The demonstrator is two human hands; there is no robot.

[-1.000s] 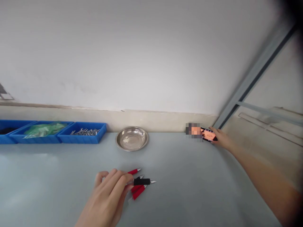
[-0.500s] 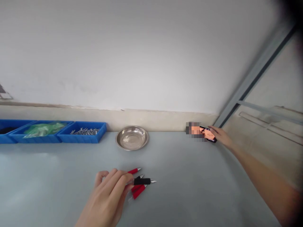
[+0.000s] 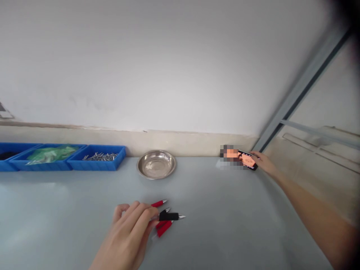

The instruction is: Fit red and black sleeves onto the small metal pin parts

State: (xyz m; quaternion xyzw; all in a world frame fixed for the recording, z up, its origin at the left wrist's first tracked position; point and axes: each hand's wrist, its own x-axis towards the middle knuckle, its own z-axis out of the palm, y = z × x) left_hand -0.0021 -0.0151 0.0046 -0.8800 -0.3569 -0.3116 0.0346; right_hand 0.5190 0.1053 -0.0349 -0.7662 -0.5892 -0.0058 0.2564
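Observation:
My left hand pinches a black-gripped pen with a silver tip that points right. Just under and behind it, several pens lie on the table, among them a red pen and another red pen; my fingers hide their rear ends. At the far right, my right hand grips the right edge of a smartphone, whose lit screen shows an orange picture. A blurred-out patch covers what lies at the phone's left.
A round steel dish stands near the wall. To its left are blue bins: one with metal pen parts, one with a green plastic bag, one with dark items. A grey metal frame rises at the right.
The phone has tipped slightly in my right hand, and the fingers there have shifted a little. My left hand keeps the black pen in nearly the same place.

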